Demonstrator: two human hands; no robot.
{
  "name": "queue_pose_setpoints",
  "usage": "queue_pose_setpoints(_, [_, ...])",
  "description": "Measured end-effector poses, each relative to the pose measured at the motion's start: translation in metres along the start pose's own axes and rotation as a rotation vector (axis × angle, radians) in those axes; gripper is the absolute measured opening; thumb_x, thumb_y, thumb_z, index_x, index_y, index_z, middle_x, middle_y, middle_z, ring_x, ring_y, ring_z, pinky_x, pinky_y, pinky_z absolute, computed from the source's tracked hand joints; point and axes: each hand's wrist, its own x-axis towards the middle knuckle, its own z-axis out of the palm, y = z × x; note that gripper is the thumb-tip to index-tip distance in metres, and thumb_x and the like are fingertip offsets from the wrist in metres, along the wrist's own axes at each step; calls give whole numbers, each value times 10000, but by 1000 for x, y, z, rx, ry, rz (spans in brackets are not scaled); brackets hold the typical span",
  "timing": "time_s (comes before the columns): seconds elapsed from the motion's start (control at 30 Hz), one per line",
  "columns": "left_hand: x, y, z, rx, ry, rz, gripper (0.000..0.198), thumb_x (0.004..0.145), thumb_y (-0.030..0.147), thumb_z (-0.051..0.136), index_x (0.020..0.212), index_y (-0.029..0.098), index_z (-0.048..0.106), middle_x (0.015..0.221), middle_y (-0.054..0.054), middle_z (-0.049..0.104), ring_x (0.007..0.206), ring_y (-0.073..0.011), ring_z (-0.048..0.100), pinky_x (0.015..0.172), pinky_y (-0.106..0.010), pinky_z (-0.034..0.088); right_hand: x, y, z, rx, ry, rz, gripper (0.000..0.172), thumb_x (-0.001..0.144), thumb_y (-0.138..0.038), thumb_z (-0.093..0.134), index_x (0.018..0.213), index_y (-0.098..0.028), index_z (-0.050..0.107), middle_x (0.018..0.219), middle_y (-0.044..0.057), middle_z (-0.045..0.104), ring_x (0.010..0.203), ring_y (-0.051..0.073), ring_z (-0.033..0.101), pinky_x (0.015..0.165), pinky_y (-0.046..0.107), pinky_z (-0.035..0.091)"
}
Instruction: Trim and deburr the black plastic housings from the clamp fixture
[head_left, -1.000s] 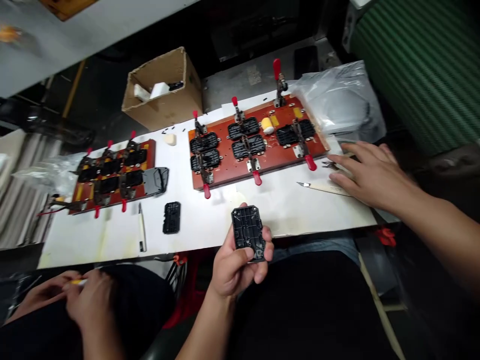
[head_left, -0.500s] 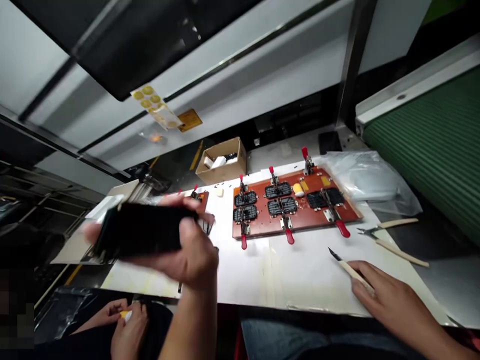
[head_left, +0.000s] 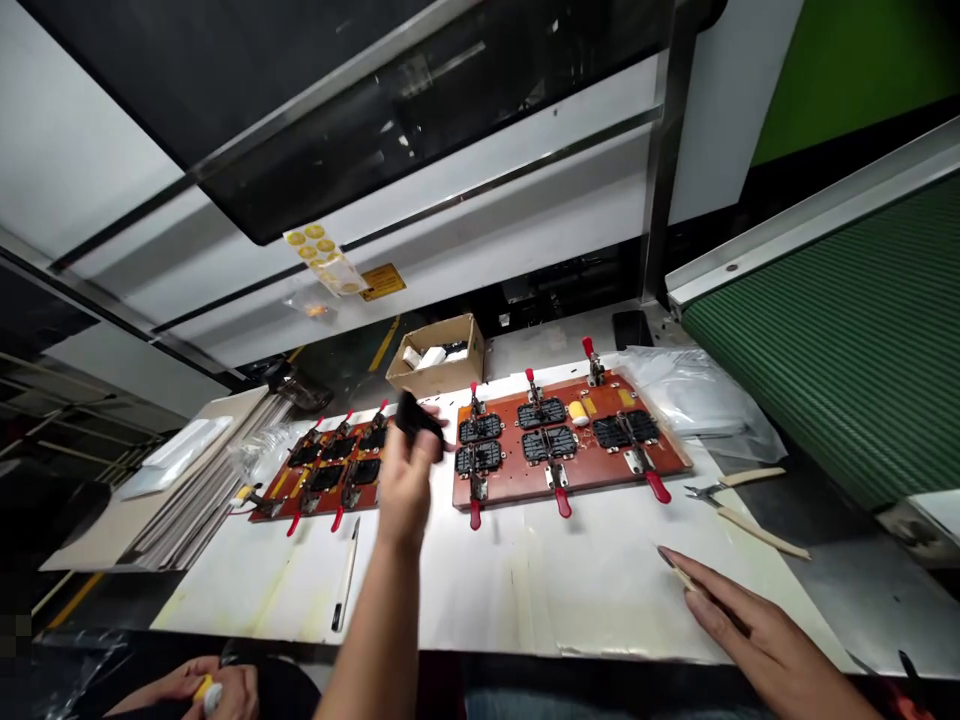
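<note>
My left hand (head_left: 406,480) grips a flat black part (head_left: 421,425), partly hidden and blurred, in the gap between two fixtures. To its right lies a red-brown fixture board (head_left: 517,488) with red-handled toggle clamps over ribbed black plates (head_left: 547,443). A second, similar board (head_left: 270,512) sits to the left. Low on the right, my right hand (head_left: 757,625) is closed around a thin knife (head_left: 681,573) with a pale handle, its tip pointing up and left. White paper (head_left: 600,570) covers the bench under both boards.
Cutting pliers (head_left: 750,500) and clear plastic bags (head_left: 675,400) lie right. A cardboard box (head_left: 435,375) stands behind the boards. Another pale-handled tool (head_left: 347,575) rests left of my forearm. At lower left, another person's hands (head_left: 225,690) hold a small yellow-and-white item. Cardboard sheets (head_left: 187,510) are stacked left.
My left hand has carried the black part away from the camera, rightward, toward the bench. The right hand keeps the knife, now tilted differently. The view has shifted, showing more of the left board.
</note>
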Motion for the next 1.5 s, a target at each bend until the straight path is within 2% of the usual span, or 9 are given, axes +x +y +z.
queue_pose_setpoints(0.07, [-66,-18,29,-53,-82,-224,548,947,331,747,1444,325,516,1369,-70,591,1217,-242,607,911,-365,572,-10,-23,-7,-16,-53,-38,482,1027,-520,518,1422,-286,663,1441,79,668,1349,298,628,1123,445,552])
queue_pose_setpoints(0.13, [-121,-24,55,-116,-185,-398,602,878,287,821,1419,334,560,1464,-90,551,1340,-289,548,1042,-415,546,-16,-49,-15,-64,-99,-125,379,1042,-427,543,1360,-273,680,1337,83,731,1229,255,708,1041,386,615])
queue_pose_setpoints(0.2, [-156,-21,71,-153,-271,-515,619,839,280,857,1398,327,594,1482,-98,547,1334,-307,559,1090,-445,520,-15,-72,-20,-111,-155,-281,322,1046,-305,554,1350,-270,656,1241,69,753,1086,195,742,927,304,637])
queue_pose_setpoints(0.27, [-172,-15,77,-149,-333,-590,641,828,280,868,1409,319,600,1451,-110,581,1280,-309,606,1102,-459,511,-9,-88,-19,-147,-220,-452,386,1041,-212,547,1419,-266,606,1222,73,738,1059,171,719,897,286,616])
queue_pose_setpoints(0.37, [-176,-11,74,-116,-384,-584,645,824,280,870,1410,324,606,1435,-109,601,1282,-317,619,1116,-461,508,-4,-101,-14,-213,-274,-596,447,1021,-183,586,1462,-253,586,1164,82,735,1047,189,685,877,321,598])
queue_pose_setpoints(0.47, [-174,-10,68,-77,-401,-508,632,840,264,852,1416,334,601,1443,-99,597,1313,-318,605,1131,-450,502,-7,-106,-9,-254,-310,-626,434,1012,-180,607,1441,-247,607,1091,71,742,980,191,671,831,333,585])
queue_pose_setpoints(0.63, [-173,-11,67,-64,-430,-466,627,863,254,828,1435,333,583,1467,-100,577,1348,-322,583,1141,-445,499,-9,-109,-8,-249,-310,-600,429,1011,-182,613,1436,-240,616,1052,67,729,960,185,649,836,335,565])
queue_pose_setpoints(0.97, [-174,-12,71,-77,-430,-510,624,846,261,846,1420,309,608,1461,-108,592,1344,-319,585,1151,-438,490,-10,-107,-8,-240,-328,-561,367,1011,-170,621,1375,-197,660,1024,45,708,923,150,602,843,306,510])
queue_pose_setpoints(1.5, [-173,-12,72,-58,-484,-462,613,879,253,821,1437,336,581,1480,-86,555,1387,-294,545,1180,-441,474,-12,-104,-8,-201,-318,-540,360,1010,-181,623,1363,-236,665,1006,35,709,906,160,612,826,308,505])
